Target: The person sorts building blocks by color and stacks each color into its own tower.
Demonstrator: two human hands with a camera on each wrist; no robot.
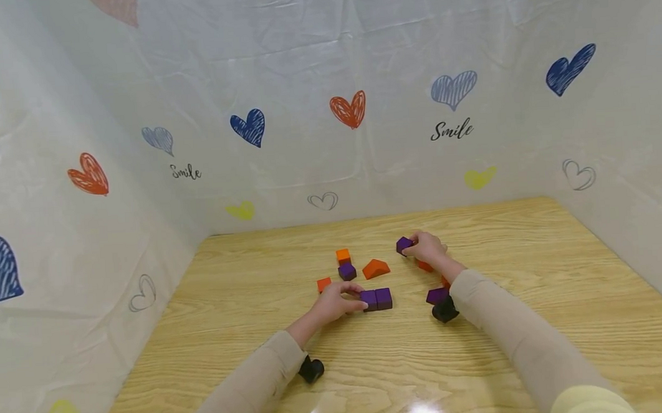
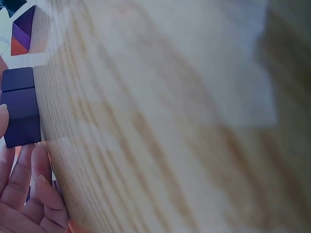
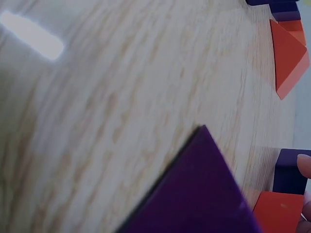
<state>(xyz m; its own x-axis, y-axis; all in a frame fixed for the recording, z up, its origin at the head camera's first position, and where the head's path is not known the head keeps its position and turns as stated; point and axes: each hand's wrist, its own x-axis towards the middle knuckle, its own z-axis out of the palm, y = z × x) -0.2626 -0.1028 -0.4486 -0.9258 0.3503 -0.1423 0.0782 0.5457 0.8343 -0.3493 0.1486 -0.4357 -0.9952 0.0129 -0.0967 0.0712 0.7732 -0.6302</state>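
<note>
Two purple cubes stand side by side near the middle of the table; my left hand (image 1: 337,303) pinches the left cube (image 1: 368,300) between thumb and fingers. Its neighbour (image 1: 384,298) sits against it on the right. In the left wrist view, the fingers (image 2: 30,167) reach the end of the purple pair. Farther back, my right hand (image 1: 427,249) pinches another purple block (image 1: 404,246) by its right side. The right wrist view shows this dark block (image 3: 290,170) at the fingertips, just beyond a red-orange block (image 3: 278,213).
An orange block (image 1: 343,256) stands behind a purple block (image 1: 347,272). An orange triangular block (image 1: 376,268) lies between the hands, and a small red-orange block (image 1: 324,284) beside the left hand. Under the right forearm lies a purple triangular block (image 1: 437,296). White sheeting (image 1: 306,170) encloses the wooden table.
</note>
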